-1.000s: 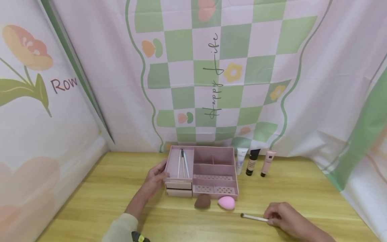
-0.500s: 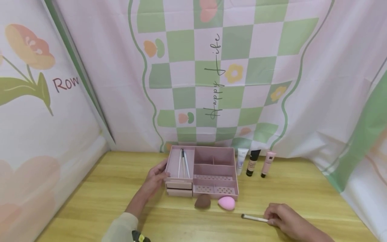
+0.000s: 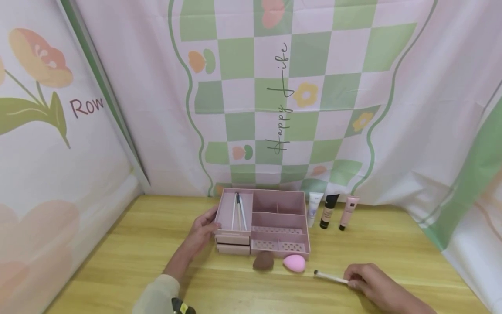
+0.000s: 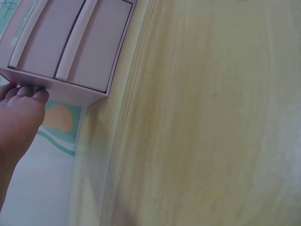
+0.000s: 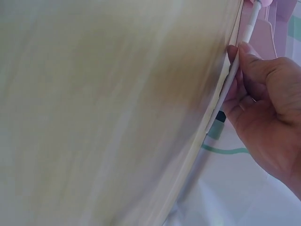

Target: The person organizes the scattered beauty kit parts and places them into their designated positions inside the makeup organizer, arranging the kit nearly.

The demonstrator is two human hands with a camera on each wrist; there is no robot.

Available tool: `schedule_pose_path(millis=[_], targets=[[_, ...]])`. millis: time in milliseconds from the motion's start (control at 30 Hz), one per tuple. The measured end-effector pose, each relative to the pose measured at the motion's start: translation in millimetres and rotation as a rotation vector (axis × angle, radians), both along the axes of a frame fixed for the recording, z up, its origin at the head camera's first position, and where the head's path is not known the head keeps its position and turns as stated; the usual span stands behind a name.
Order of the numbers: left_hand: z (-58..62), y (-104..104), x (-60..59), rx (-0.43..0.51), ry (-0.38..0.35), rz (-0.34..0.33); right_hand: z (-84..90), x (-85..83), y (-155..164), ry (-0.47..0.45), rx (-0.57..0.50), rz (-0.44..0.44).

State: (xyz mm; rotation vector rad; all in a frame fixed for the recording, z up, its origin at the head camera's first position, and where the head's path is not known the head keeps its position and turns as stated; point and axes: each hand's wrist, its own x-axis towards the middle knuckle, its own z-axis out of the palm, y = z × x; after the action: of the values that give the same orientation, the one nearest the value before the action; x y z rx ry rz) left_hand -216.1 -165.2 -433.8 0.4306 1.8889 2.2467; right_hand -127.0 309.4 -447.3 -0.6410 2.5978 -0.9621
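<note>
Brush [image 3: 331,277] pinched in right hand [image 3: 368,281] (handle's tail [image 5: 213,117] only in right wrist view); left hand [image 3: 201,231] rests loosely against organizer [image 3: 289,202].

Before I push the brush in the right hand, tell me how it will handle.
The brush, straight where it juts from the right hand, is probably stiff. It looks slim, so likely light, and might roll if nudged across the table.

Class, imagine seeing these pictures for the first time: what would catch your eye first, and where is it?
The green checked panel lettered "Happy Life" probably stands out first, in the middle of the backdrop. Below it, a pink organizer stands on the wooden table, brushes lying in its left section and the left hand against its side. At lower right, the right hand pinches a pale brush.
</note>
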Motion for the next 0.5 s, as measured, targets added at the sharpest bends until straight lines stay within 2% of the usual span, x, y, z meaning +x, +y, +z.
schedule_pose_path(millis=[133, 500], targets=[[0.0, -0.9, -0.7, 0.01, -0.007, -0.007, 3.7, -1.6, -3.2, -0.008, 0.013, -0.017], [-0.6, -0.3, -0.4, 0.024, -0.006, 0.0, 7.1, -2.1, -8.8, 0.06, 0.014, -0.017]])
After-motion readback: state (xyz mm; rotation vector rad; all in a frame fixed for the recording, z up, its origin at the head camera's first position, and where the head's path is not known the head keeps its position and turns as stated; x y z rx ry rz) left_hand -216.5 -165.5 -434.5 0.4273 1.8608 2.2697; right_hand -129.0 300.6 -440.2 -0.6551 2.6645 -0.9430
